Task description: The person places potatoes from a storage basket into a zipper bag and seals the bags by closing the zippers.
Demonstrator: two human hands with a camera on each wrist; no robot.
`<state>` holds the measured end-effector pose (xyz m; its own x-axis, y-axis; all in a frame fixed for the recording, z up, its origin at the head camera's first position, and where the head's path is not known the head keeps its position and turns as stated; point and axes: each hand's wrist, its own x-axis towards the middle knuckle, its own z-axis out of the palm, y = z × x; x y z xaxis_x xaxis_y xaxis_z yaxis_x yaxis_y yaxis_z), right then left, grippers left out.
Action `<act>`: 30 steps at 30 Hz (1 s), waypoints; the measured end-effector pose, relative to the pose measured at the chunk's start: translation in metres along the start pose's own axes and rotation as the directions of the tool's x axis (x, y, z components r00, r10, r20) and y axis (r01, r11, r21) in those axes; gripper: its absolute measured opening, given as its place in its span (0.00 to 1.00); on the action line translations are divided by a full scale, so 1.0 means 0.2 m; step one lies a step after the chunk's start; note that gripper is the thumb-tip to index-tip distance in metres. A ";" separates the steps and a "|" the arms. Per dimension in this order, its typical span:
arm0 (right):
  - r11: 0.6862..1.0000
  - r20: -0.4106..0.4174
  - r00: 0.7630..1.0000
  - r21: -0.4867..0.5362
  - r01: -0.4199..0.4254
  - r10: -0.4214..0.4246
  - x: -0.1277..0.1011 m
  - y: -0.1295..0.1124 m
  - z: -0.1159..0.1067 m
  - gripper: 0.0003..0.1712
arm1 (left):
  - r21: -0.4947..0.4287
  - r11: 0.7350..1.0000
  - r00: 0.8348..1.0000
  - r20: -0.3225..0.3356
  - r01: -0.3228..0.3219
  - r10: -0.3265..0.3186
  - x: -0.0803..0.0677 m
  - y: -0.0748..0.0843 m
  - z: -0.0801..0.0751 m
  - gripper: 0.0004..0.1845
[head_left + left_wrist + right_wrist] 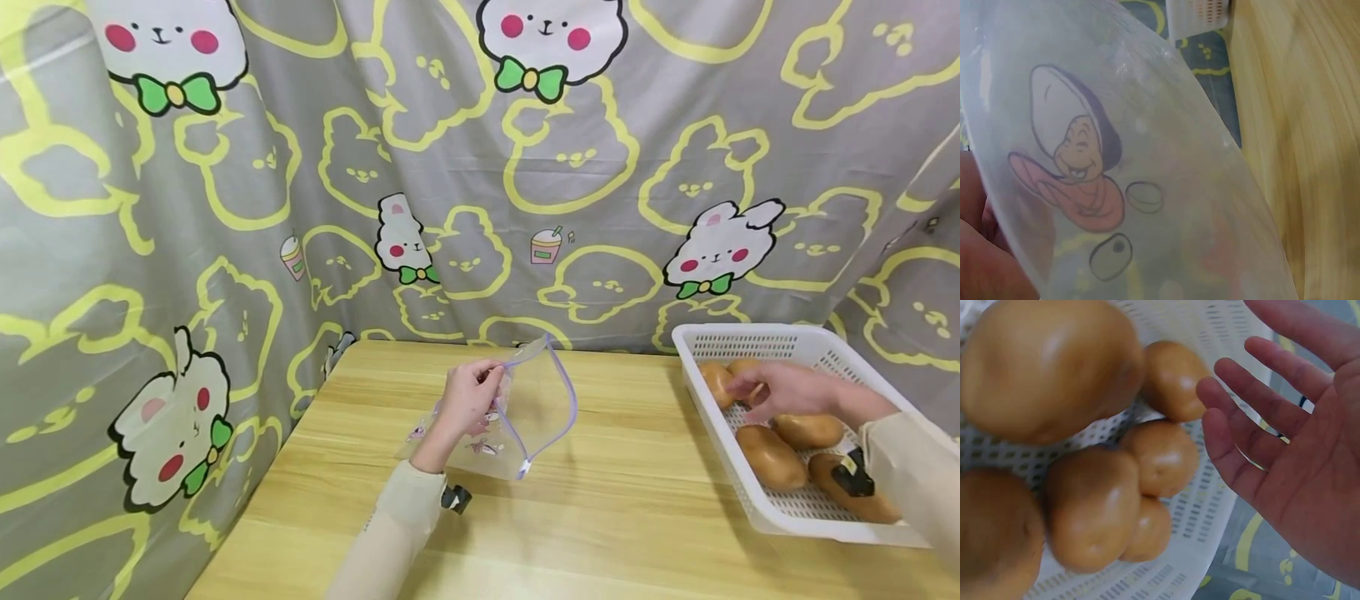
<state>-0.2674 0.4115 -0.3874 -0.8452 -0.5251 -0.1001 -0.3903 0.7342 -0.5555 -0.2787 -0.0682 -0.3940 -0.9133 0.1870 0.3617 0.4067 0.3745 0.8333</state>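
Note:
My left hand (467,396) pinches one side of the mouth of a clear plastic slider zip bag (542,408). The bag has a purple zip edge, and its mouth gapes toward the right. Cartoon prints cover the bag (1166,156), filling most of the left wrist view. Over at the right, my right hand (791,390) hovers above several brown potatoes (771,457) in a white plastic basket (716,429). In the right wrist view its fingers (1254,394) are spread and hold nothing. The potatoes (1091,509) vary in size, some large, some small.
Beneath the bag and basket lies a light wooden table (615,517). A grey patterned curtain (465,175) hangs behind the table and along both sides. Slotted walls rise around the potatoes in the basket. A black wrist camera (455,498) sits at the left cuff.

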 end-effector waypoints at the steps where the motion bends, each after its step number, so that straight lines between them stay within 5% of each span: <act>1: 1.000 0.018 1.000 0.000 -0.002 0.002 -0.01 0.01 0.00 0.30 | -0.006 1.000 1.000 0.002 0.004 -0.004 0.00 0.00 0.00 0.11; 14: 0.992 0.214 0.973 0.066 -0.103 0.087 -0.04 0.12 0.08 0.38 | 0.002 1.000 1.000 -0.005 -0.003 0.003 0.00 0.00 -0.02 0.09; 30: 0.995 0.169 0.981 0.011 -0.095 0.092 -0.04 0.18 0.12 0.41 | 0.020 1.000 1.000 0.010 -0.011 0.011 0.01 0.00 -0.01 0.10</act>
<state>-0.2661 0.4323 -0.4258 -0.8036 -0.5204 -0.2888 -0.3041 0.7762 -0.5523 -0.2806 -0.0687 -0.3924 -0.9085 0.2001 0.3669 0.4174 0.3903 0.8207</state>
